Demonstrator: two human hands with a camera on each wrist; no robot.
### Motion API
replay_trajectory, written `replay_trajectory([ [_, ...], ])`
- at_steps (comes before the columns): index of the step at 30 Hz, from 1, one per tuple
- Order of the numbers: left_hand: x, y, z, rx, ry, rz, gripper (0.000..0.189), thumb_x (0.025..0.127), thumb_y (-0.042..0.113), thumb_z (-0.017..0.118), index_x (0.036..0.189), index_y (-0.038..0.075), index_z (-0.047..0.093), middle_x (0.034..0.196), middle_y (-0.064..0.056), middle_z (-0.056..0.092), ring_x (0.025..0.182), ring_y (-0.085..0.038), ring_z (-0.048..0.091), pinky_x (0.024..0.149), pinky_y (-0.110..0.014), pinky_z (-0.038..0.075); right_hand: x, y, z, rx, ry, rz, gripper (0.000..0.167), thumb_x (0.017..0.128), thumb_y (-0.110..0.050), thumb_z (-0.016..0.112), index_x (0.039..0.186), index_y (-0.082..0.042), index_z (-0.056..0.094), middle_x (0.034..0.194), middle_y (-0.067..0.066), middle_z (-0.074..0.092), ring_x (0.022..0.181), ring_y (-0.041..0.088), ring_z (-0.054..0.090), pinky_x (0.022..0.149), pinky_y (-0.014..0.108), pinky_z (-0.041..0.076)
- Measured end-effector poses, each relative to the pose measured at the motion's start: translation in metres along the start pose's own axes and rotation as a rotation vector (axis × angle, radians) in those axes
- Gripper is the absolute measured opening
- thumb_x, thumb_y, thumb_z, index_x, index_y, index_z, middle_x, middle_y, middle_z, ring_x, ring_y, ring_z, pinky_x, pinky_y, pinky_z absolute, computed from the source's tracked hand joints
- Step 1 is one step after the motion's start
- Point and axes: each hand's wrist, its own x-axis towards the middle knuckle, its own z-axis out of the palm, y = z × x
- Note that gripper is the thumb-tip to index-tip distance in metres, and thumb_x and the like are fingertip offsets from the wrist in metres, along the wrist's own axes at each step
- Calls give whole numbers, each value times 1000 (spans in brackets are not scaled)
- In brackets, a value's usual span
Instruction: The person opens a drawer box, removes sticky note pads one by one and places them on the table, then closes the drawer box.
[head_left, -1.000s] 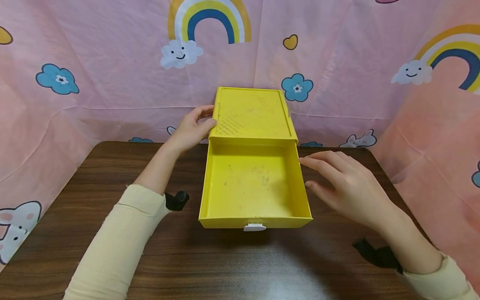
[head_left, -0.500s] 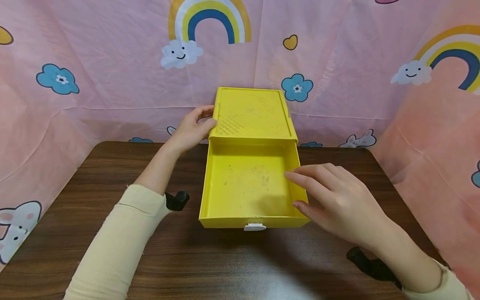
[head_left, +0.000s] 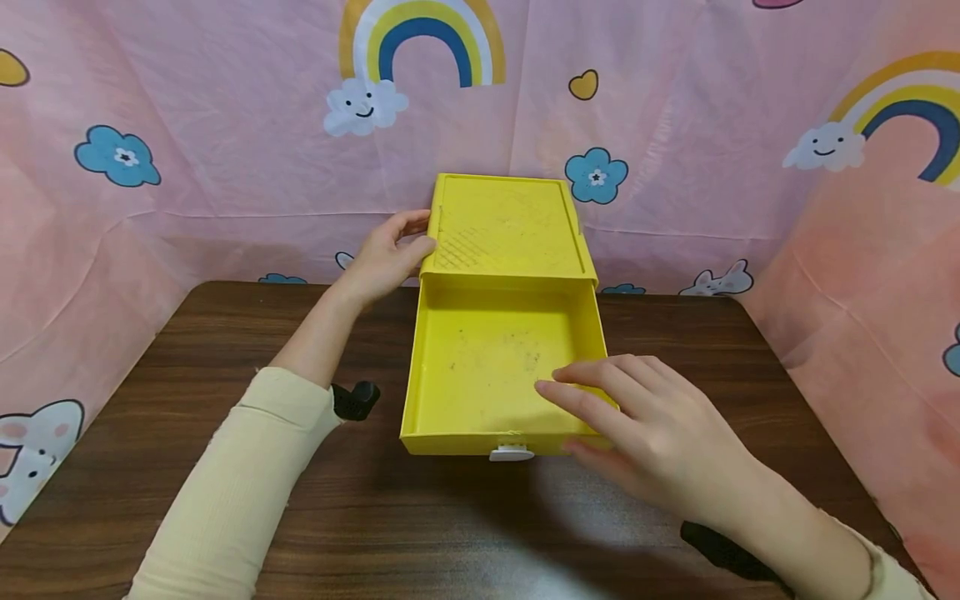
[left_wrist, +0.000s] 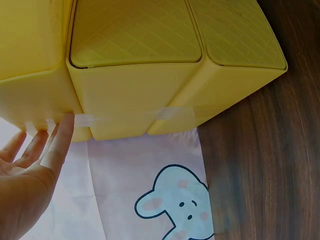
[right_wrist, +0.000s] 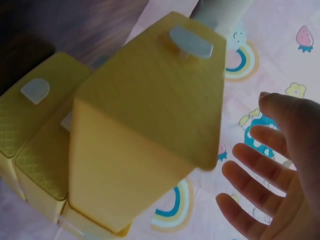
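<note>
A yellow drawer cabinet (head_left: 510, 225) stands at the back of the table. Its top drawer (head_left: 480, 358) is pulled far out and holds nothing but dark marks on its floor. A white handle (head_left: 512, 453) sits on the drawer's front. Against the cabinet's left side rests my left hand (head_left: 386, 258), thumb near the top edge; in the left wrist view its straight fingertips touch the side wall. My right hand (head_left: 660, 433) hovers by the drawer's front right corner, fingers spread. The right wrist view shows that hand (right_wrist: 285, 160) apart from the drawer front (right_wrist: 160, 100).
Two lower drawers, one (left_wrist: 135, 32) above the other (left_wrist: 240, 32), are pushed in. Clear tape (left_wrist: 172, 112) runs along the cabinet's side. A pink printed cloth (head_left: 262, 125) hangs behind and beside the dark wooden table (head_left: 360, 525).
My right hand has moved from the drawer's right side toward its front right corner, nearer the handle. The left hand, cabinet and drawer have stayed put.
</note>
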Motion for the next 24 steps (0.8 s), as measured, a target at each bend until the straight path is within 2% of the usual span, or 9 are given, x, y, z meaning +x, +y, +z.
replay_trajectory([
  [12, 0, 0, 0, -7, -8, -5, 54, 92, 22, 51, 141, 9, 33, 141, -7, 39, 112, -21, 54, 83, -34, 53, 1, -18, 8, 6, 3, -25, 35, 96, -33, 44, 114, -11, 64, 100, 4, 63, 86, 21, 58, 72, 33, 50],
  [24, 0, 0, 0, -7, -8, -11, 55, 92, 22, 50, 142, 9, 32, 142, -8, 38, 113, -21, 53, 84, -34, 52, 0, -27, 14, 3, 16, -72, 33, 97, -28, 42, 111, -9, 65, 96, 2, 62, 80, 18, 55, 68, 29, 48],
])
